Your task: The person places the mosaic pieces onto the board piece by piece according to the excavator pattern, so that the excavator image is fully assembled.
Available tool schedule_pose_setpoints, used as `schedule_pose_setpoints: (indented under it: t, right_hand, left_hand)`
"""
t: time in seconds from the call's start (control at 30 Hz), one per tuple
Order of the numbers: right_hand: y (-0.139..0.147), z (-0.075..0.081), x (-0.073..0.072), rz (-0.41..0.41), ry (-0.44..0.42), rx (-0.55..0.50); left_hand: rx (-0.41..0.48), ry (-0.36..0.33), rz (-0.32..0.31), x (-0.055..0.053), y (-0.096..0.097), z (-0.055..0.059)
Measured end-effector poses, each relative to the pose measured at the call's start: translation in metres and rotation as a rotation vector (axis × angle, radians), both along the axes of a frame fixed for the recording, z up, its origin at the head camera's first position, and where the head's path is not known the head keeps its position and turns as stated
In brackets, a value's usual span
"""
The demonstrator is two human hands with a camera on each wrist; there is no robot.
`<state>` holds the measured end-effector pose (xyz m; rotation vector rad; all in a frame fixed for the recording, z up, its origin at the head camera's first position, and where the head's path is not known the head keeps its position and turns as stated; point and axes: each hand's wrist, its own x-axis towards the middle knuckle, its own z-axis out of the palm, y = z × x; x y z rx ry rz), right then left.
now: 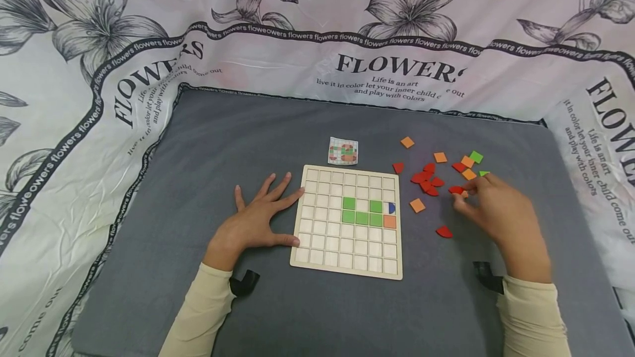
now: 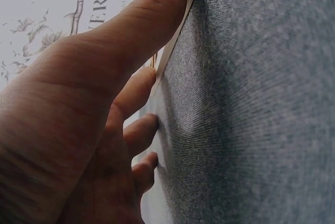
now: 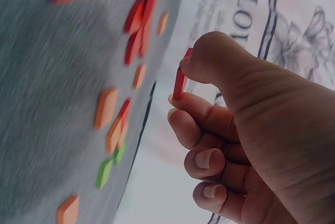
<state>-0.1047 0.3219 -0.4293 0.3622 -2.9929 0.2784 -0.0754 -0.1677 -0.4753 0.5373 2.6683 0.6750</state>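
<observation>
A pale wooden grid board (image 1: 317,241) lies on the grey table. My left hand (image 1: 253,225) spreads its fingers at the board's left edge, with thumb and index finger touching the rim; in the left wrist view the thumb (image 2: 141,22) lies against it. Several green squares (image 1: 362,218), one orange square (image 1: 389,221) and a blue half-round piece (image 1: 392,208) sit in the cells. To the right, my right hand (image 1: 511,225) pinches a red piece (image 3: 180,80) between thumb and index finger, above the table; its other fingers are curled.
Loose red pieces (image 1: 425,176), orange squares (image 1: 417,205) and green squares (image 1: 476,157) are scattered right of the board. A single red quarter-round piece (image 1: 444,231) lies nearer me. A small printed pattern card (image 1: 343,151) lies behind the board. Flower-printed cloth (image 1: 278,65) surrounds the table.
</observation>
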Motion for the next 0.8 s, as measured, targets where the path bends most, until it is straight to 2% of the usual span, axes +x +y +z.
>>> schedule_pose_setpoints:
  t: [0.6,0.8]
  right_hand:
    - [-0.065,0.015,-0.007,0.156,-0.003,0.044]
    - [-0.083,0.014,-0.01,0.225,0.054,0.031]
  left_hand:
    - [0.002,-0.001,-0.004,-0.001,-0.001,0.0]
    - [-0.002,-0.004,-0.003,0.0,-0.001,0.001]
